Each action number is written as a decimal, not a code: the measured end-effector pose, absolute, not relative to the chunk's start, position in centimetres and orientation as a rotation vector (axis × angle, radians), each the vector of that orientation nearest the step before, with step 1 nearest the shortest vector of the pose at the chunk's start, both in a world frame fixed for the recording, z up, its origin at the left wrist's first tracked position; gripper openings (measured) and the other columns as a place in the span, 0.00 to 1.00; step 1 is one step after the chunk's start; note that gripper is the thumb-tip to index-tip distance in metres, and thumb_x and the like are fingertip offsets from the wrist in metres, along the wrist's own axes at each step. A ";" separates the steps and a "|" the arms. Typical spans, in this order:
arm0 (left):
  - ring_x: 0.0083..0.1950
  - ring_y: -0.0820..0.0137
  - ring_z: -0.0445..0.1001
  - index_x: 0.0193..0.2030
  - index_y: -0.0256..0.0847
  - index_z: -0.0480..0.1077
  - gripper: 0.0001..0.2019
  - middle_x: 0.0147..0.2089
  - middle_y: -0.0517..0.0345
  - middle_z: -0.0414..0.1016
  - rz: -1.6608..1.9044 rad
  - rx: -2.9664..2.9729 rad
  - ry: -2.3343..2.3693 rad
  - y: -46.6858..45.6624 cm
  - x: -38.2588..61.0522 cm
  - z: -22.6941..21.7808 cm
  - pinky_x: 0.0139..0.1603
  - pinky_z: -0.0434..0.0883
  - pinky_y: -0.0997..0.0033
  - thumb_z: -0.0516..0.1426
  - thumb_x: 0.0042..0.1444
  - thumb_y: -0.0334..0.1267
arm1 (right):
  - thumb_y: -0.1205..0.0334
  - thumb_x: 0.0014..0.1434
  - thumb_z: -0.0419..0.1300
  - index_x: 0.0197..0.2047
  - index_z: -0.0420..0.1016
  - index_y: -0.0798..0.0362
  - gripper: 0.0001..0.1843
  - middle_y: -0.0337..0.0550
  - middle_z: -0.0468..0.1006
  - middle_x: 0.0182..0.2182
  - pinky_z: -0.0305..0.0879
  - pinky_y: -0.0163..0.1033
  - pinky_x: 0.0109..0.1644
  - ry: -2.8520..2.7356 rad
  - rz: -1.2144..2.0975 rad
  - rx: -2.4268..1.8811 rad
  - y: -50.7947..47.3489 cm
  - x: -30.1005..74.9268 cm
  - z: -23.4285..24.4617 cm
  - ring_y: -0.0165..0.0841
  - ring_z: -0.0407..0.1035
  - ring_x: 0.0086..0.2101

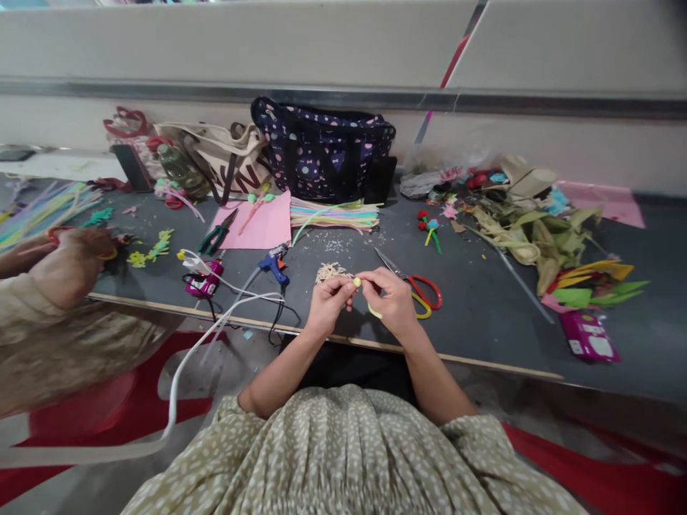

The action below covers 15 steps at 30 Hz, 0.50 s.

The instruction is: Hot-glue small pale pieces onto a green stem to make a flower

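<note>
Both my hands meet over the front of the dark table. A small yellow coil of pipe cleaner (357,282) is pinched between the fingertips of my left hand (328,302) and my right hand (391,299). A pale yellow tail of it shows below my right fingers. Just beyond my left hand lies a small heap of short beige pieces (330,272). To the right, partly behind my right hand, rest scissors (428,292) with red and yellow handles, blades pointing away. A blue glue gun (275,265) lies left of my hands.
A bundle of pastel pipe cleaners (335,216) and a pink sheet (257,225) lie farther back, before a dark patterned bag (325,146). Pliers (217,232) and a purple box with cables (204,277) are left. Dried husks (515,232) lie right. A co-worker's hand (75,261) is far left.
</note>
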<state>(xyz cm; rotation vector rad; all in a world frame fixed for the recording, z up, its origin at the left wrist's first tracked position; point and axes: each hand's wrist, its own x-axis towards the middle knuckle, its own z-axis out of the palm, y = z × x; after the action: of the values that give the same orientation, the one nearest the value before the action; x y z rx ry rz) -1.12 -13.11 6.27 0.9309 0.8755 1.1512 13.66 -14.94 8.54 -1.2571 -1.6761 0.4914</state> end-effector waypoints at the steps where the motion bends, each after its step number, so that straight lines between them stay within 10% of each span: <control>1: 0.21 0.81 0.65 0.32 0.35 0.77 0.16 0.26 0.61 0.71 1.146 0.948 0.876 -13.1 -1.2 6.2 0.20 0.64 0.79 0.69 0.47 0.48 | 0.66 0.65 0.55 0.42 0.80 0.50 0.11 0.40 0.77 0.32 0.65 0.36 0.37 -1.704 0.443 -1.261 -14.9 13.8 8.6 0.30 0.70 0.31; 15: 0.17 0.83 0.57 0.37 0.33 0.76 0.22 0.23 0.63 0.69 0.967 0.827 0.799 -13.2 -1.8 7.9 0.16 0.65 0.77 0.71 0.43 0.48 | 0.69 0.67 0.50 0.43 0.74 0.54 0.11 0.48 0.75 0.32 0.65 0.44 0.41 -2.165 -0.141 -1.124 -14.2 15.3 9.6 0.39 0.66 0.35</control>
<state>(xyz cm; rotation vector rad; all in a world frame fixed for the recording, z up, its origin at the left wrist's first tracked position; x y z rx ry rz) -1.81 -13.19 7.91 0.8274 0.7989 0.9674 15.27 -14.15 9.63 -1.1236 -2.1654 -0.1408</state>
